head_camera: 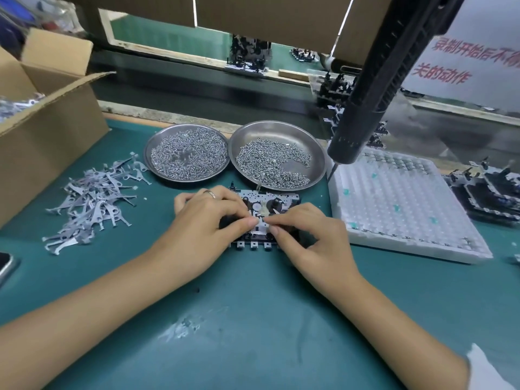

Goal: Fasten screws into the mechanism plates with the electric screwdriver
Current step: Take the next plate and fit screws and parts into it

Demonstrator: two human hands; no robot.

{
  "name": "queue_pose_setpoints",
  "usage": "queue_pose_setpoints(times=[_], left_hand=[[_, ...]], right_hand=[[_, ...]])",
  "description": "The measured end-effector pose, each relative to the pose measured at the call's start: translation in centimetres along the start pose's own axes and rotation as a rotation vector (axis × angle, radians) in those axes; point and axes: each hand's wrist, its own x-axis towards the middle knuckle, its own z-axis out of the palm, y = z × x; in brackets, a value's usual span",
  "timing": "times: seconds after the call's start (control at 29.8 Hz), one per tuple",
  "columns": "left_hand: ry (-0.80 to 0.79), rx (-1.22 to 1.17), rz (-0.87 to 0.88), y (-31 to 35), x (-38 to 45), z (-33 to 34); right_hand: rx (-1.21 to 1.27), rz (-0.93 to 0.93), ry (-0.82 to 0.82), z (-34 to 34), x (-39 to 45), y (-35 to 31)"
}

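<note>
A mechanism plate (pixel 270 202) with black and metal parts lies on the green mat in the middle. My left hand (pixel 208 220) rests on its left side, thumb and forefinger pinched over the plate's centre. My right hand (pixel 312 235) covers its right lower part, fingertips pinched on a small pale part right by the left fingertips. The black electric screwdriver (pixel 374 80) hangs free at the upper right, its bit pointing down near the right dish. Nobody holds it. Two round metal dishes hold screws: the left dish (pixel 185 129) and the right dish (pixel 281 128).
A heap of small grey metal levers (pixel 92 204) lies to the left. An open cardboard box (pixel 50 114) stands at far left. A white foam tray (pixel 402 209) lies at right, with assembled mechanisms (pixel 489 190) beyond it. A phone (pixel 5 266) sits at the left edge.
</note>
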Motion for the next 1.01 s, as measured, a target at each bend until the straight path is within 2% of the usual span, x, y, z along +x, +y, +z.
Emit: queue_pose_setpoints(times=[0.27,0.5,0.6,0.87,1.01], left_hand=[[0.043,0.013,0.013,0.6,-0.1,-0.2],[0.013,-0.056,0.018,0.7,0.2,-0.3],[0.002,-0.071,0.02,0.5,0.4,-0.3],[-0.078,-0.115,-0.01,0.4,1.0,-0.6],[-0.085,-0.132,-0.023,0.3,1.1,-0.7]], right_hand=[[-0.136,-0.081,-0.004,0.1,-0.3,0.0],[-0.426,-0.265,-0.03,0.7,-0.7,-0.2],[-0.516,-0.277,-0.04,1.1,-0.7,-0.4],[-0.466,-0.218,-0.037,1.2,-0.7,-0.3],[-0.151,-0.044,0.034,0.4,-0.3,-0.3]])
